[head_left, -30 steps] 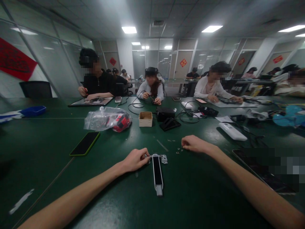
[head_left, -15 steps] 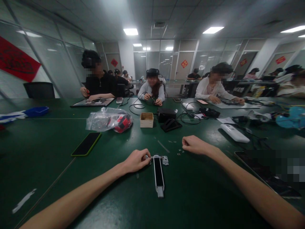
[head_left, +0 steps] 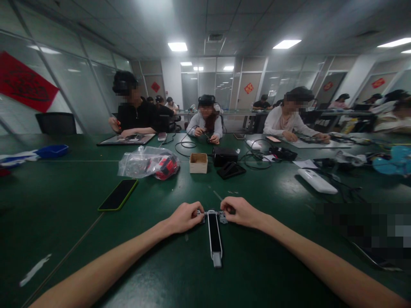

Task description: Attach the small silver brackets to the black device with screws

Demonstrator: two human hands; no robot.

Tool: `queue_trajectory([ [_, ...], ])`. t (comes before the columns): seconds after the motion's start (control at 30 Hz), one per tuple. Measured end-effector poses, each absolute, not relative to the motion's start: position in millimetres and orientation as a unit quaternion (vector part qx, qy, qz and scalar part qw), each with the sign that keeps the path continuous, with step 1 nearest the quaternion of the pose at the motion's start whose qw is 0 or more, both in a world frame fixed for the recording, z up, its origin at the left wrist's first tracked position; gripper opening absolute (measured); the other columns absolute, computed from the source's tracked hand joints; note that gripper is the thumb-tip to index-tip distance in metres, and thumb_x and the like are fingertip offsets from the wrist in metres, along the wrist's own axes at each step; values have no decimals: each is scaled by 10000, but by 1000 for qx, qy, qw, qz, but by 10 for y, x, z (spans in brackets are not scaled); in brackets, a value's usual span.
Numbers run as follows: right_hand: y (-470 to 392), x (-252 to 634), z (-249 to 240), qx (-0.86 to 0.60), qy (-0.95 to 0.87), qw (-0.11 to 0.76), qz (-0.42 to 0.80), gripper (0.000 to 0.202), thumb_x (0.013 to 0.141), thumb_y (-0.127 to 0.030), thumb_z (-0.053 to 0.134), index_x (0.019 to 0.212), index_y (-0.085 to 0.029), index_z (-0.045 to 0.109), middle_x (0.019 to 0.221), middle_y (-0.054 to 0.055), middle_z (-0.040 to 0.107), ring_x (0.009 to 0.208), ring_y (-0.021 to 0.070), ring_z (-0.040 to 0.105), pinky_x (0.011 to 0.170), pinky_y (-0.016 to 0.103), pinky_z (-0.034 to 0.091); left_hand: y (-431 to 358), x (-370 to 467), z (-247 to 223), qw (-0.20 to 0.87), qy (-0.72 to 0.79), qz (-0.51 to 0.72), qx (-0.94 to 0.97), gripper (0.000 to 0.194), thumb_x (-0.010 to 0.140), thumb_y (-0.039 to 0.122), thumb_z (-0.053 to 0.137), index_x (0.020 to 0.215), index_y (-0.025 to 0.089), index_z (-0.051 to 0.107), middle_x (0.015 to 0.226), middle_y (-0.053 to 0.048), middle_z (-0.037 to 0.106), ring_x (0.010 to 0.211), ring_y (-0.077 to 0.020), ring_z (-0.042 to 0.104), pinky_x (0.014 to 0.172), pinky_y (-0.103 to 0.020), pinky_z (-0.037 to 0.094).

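A long narrow device with a black face and a pale frame lies on the green table in front of me. At its far end a small metal bracket sticks out on either side. My left hand is closed, with thumb and finger pinching the left bracket. Over the right bracket is my right hand, its fingertips pressed together at the bracket's upper edge. Whatever those fingertips hold is too small or too hidden to make out.
A phone with a green edge lies to the left. Beyond my hands are a clear plastic bag, a small open box and a black case. A white device lies to the right. Several people work across the table.
My right hand has moved left, from beside small loose pieces on the table to the device's right bracket. My left hand has stayed on the left bracket.
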State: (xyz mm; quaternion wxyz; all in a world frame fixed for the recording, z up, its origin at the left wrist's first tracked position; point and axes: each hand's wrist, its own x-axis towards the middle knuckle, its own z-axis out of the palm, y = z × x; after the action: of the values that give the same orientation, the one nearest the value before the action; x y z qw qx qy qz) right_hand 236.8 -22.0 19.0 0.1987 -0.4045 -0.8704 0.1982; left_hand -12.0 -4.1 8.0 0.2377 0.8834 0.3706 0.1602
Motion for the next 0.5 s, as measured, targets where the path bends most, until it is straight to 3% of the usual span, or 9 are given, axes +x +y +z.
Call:
queue_trajectory([
  [0.5,-241,2364,95,-340,-898,248,129,123,825,-81,508,888,-157,581,876,45,604,812,149,548,719,279,472,-53,-123,103,235,373,154,884,134,848,280,501,875,165,563,578,51,521,511,-96,481,504,-185,314],
])
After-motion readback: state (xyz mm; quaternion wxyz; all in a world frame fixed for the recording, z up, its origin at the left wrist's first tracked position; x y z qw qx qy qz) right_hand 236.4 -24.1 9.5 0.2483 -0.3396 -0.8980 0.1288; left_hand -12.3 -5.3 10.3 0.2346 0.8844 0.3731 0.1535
